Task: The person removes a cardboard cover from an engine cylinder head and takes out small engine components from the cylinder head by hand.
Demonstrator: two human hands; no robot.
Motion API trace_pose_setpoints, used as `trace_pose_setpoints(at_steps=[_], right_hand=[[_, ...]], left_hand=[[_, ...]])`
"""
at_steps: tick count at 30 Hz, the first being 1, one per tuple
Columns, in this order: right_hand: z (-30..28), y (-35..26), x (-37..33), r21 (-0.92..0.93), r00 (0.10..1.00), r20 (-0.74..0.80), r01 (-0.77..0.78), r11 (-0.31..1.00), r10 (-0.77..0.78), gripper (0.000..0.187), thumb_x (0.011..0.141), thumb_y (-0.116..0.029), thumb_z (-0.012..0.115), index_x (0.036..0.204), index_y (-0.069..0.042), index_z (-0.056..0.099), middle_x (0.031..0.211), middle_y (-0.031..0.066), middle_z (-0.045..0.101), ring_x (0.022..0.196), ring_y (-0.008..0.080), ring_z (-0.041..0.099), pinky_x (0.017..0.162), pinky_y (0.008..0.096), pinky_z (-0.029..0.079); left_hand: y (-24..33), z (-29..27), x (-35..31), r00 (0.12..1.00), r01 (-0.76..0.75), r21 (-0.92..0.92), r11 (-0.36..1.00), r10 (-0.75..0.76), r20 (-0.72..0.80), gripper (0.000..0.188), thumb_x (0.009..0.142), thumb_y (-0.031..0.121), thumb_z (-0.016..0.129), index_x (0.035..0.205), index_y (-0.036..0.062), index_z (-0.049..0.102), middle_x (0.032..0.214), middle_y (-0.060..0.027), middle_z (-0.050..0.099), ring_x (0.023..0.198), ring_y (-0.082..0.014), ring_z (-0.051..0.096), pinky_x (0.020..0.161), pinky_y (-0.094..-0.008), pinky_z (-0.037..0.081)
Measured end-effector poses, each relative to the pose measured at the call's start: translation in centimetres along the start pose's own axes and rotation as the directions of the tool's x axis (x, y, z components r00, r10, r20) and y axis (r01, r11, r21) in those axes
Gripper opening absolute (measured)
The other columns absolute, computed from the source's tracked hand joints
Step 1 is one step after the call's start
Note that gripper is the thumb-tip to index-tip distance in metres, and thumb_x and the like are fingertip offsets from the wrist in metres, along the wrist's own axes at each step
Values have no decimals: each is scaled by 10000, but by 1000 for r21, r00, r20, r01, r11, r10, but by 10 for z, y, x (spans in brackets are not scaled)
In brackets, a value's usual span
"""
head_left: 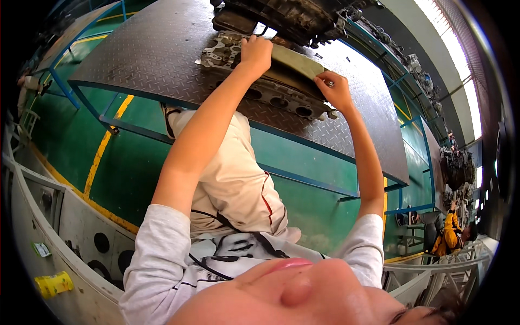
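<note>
A metal engine cylinder head (281, 102) with round ports along its near side lies on the patterned steel tabletop. Over its upper side stretches a flat, olive-yellow strip (299, 63); whether it is cloth or a stiff sheet I cannot make out. My left hand (257, 55) is closed at the strip's left end, its fingertips partly turned away. At the other end, my right hand (334, 89) pinches the strip's edge, and a small shiny spot shows by its fingers. Just beyond both hands stands a large dark engine block (287, 19).
The steel-topped workbench (146, 49) has a blue frame and legs. Small dark pieces lie on it right of the engine. Shelving with metal parts (411, 65) runs along the far right. A yellow container (54, 284) sits at lower left. Someone in a yellow jacket (448, 234) is at right.
</note>
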State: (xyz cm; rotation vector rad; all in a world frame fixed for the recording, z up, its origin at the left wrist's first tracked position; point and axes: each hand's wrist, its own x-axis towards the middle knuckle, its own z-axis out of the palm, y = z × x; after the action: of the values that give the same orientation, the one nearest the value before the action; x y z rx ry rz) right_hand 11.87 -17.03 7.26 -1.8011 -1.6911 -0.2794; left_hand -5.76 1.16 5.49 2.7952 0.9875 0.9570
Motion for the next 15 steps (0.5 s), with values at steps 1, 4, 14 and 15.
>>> trace_pose_setpoints(at_steps=[1,4,14,15], right_hand=[[-1,-1,-3,17,999,42,-35,999,34,197,789,-195,628,840,-7,654,788,126,648,704,238,611,663,319,476],[0,-2,-4,49,997,50,-65,997,63,229,791,-222,623,807,4,652,751,129,644,685,238,613,648,316,475],[12,-5,-5,195,998,-36,-52,980,60,224,853,-106,561,1055,-33,626,805,77,644,713,112,573,662,262,461],[11,1,-9,180,993,-105,-39,983,58,235,853,-87,558,1073,-34,623,794,73,641,700,112,573,670,262,461]], left_hand=[[3,-3,2,973,8,76,997,-25,229,185,754,67,581,915,86,670,1047,-116,616,1068,-287,518,905,-450,361],[11,1,-6,903,-41,139,990,-22,429,216,737,90,608,944,77,669,1082,-116,616,1092,-295,517,902,-459,366],[-77,-99,-133,887,-311,-345,886,141,-439,147,761,25,567,890,36,637,892,-90,641,798,-251,594,701,-319,485],[-98,-108,-162,901,-225,-418,880,25,-432,138,765,-7,549,865,29,637,804,-59,638,626,-159,561,589,-247,463]])
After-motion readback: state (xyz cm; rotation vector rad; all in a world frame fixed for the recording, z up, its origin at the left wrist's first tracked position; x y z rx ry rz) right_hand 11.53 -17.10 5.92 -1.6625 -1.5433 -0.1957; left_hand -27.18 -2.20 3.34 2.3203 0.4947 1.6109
